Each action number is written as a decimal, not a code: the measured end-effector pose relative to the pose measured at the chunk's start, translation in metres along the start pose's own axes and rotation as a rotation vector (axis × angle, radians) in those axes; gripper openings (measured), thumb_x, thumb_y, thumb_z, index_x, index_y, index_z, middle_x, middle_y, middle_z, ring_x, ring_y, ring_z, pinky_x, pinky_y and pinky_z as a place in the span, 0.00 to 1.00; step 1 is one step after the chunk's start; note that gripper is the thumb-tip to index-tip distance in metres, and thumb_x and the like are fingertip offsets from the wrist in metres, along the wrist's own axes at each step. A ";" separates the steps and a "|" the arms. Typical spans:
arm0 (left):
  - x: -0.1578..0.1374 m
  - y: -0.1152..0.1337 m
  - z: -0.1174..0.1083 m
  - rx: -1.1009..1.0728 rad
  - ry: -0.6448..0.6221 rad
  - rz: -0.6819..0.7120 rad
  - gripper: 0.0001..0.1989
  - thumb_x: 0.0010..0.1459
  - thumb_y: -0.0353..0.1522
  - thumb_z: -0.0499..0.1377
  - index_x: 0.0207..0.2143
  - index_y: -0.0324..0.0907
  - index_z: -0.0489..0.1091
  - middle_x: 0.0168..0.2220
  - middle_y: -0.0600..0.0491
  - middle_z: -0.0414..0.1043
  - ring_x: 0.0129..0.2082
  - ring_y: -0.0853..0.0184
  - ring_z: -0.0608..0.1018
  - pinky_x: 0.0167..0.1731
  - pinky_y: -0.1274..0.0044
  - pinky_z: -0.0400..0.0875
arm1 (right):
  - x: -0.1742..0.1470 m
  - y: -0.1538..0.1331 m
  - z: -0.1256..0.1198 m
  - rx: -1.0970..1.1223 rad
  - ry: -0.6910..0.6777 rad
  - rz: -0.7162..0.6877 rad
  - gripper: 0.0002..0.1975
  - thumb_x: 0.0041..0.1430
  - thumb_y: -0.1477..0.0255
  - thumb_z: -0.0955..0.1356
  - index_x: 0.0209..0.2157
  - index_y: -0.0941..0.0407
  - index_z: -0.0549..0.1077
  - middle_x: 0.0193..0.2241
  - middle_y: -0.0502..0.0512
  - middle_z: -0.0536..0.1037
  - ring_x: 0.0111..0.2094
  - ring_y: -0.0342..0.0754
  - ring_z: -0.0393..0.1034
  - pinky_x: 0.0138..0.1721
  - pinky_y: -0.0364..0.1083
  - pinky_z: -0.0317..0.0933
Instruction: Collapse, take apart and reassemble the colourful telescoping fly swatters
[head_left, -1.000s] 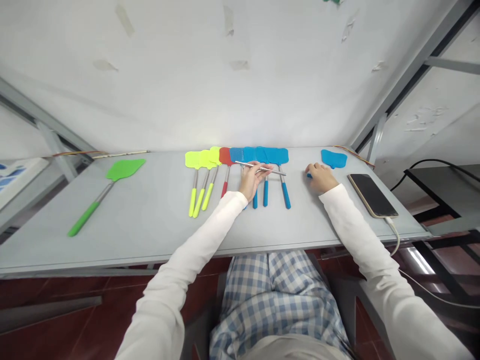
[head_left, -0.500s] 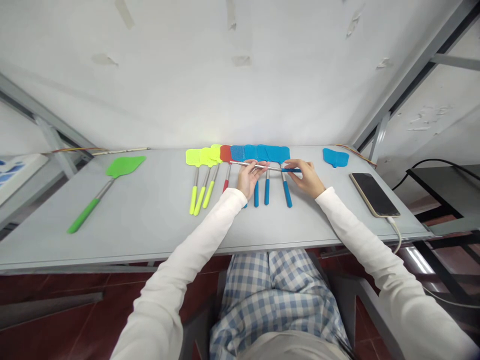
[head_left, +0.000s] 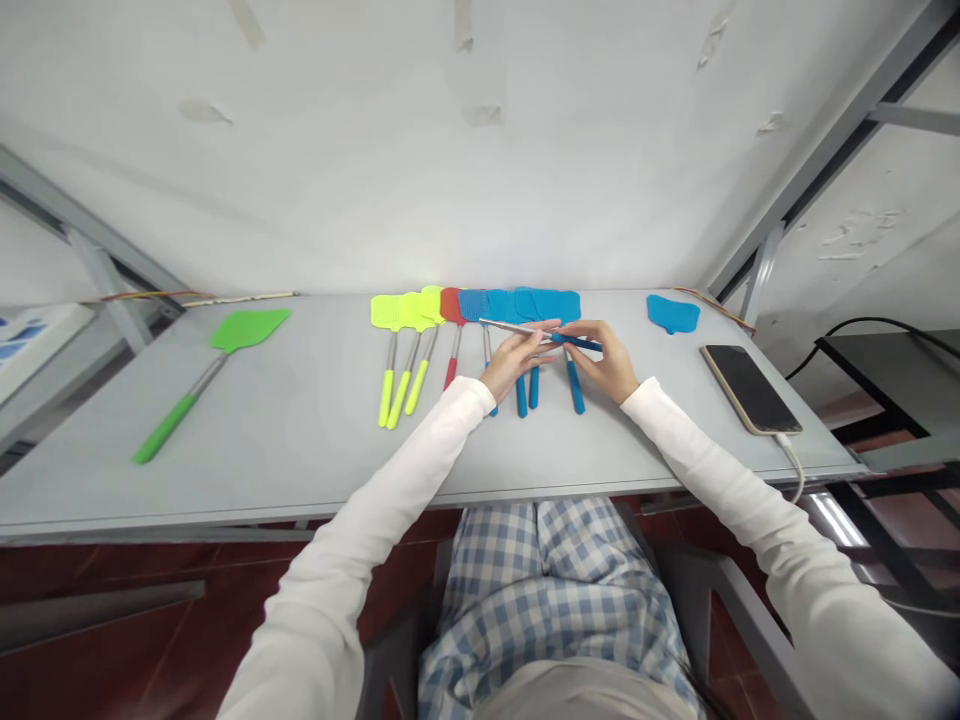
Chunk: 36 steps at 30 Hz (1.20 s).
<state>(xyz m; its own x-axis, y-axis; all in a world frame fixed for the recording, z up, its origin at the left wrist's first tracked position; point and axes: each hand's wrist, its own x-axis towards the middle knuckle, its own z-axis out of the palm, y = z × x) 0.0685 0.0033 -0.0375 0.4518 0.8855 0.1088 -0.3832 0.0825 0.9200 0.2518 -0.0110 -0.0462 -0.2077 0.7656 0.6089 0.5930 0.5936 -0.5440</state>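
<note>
Both arms, in white sleeves, reach forward over the near edge of the bench [head_left: 300,440] and converge at its middle. The left hand [head_left: 517,362] is raised just above the surface, palm turned inward, fingers pinched on a thin metal rod [head_left: 517,328] that runs from far left to near right. The right hand [head_left: 609,358] meets it from the right, fingers curled around a blue handle [head_left: 581,343] at the rod's right end; the two hands sit just beside each other. The joint between rod and handle is covered by the fingers, so whether the parts are seated cannot be told. Behind and under the hands lies a row of blue swatters [head_left: 536,345], partly hidden, with a red swatter [head_left: 452,330] and yellow swatters [head_left: 405,345] to their left. A loose blue swatter head [head_left: 673,313] lies far right, a phone [head_left: 746,388] near it with its cable running off the bench edge. A green swatter [head_left: 214,375] lies well apart at left.
</note>
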 end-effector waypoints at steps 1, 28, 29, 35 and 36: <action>0.000 -0.001 0.000 0.000 0.014 0.004 0.16 0.57 0.43 0.62 0.43 0.43 0.75 0.52 0.46 0.74 0.54 0.57 0.75 0.54 0.65 0.68 | 0.002 0.003 -0.001 -0.021 0.006 0.012 0.16 0.64 0.59 0.62 0.49 0.50 0.68 0.48 0.58 0.76 0.51 0.51 0.70 0.51 0.52 0.63; -0.005 0.006 -0.032 1.048 0.274 0.361 0.13 0.56 0.41 0.61 0.42 0.48 0.76 0.43 0.48 0.76 0.43 0.58 0.75 0.37 0.76 0.63 | 0.024 0.049 -0.023 -0.740 -0.161 0.239 0.20 0.67 0.66 0.56 0.49 0.60 0.72 0.41 0.66 0.77 0.45 0.57 0.69 0.48 0.53 0.56; -0.003 0.003 -0.035 1.097 0.259 0.368 0.14 0.57 0.41 0.60 0.43 0.48 0.76 0.43 0.48 0.76 0.43 0.57 0.75 0.37 0.75 0.62 | 0.025 0.049 -0.025 -0.704 -0.075 0.259 0.20 0.67 0.66 0.56 0.48 0.60 0.72 0.40 0.65 0.77 0.44 0.57 0.70 0.48 0.53 0.57; 0.001 0.001 -0.041 1.300 0.165 0.391 0.18 0.63 0.42 0.51 0.47 0.46 0.76 0.37 0.45 0.72 0.39 0.58 0.73 0.41 0.72 0.62 | 0.028 0.062 -0.030 0.126 0.445 0.554 0.14 0.62 0.59 0.63 0.36 0.55 0.71 0.28 0.53 0.76 0.33 0.47 0.72 0.35 0.46 0.65; 0.001 0.001 -0.041 1.326 0.158 0.400 0.18 0.63 0.42 0.51 0.46 0.46 0.76 0.35 0.45 0.71 0.38 0.59 0.72 0.41 0.72 0.61 | 0.028 0.063 -0.028 0.329 0.446 0.626 0.13 0.60 0.59 0.65 0.33 0.55 0.71 0.26 0.50 0.74 0.30 0.45 0.72 0.33 0.45 0.65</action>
<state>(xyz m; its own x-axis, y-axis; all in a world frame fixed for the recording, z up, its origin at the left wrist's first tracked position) 0.0356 0.0236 -0.0517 0.3656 0.7949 0.4842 0.6169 -0.5965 0.5134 0.3050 0.0412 -0.0477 0.4532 0.8489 0.2719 0.2246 0.1864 -0.9565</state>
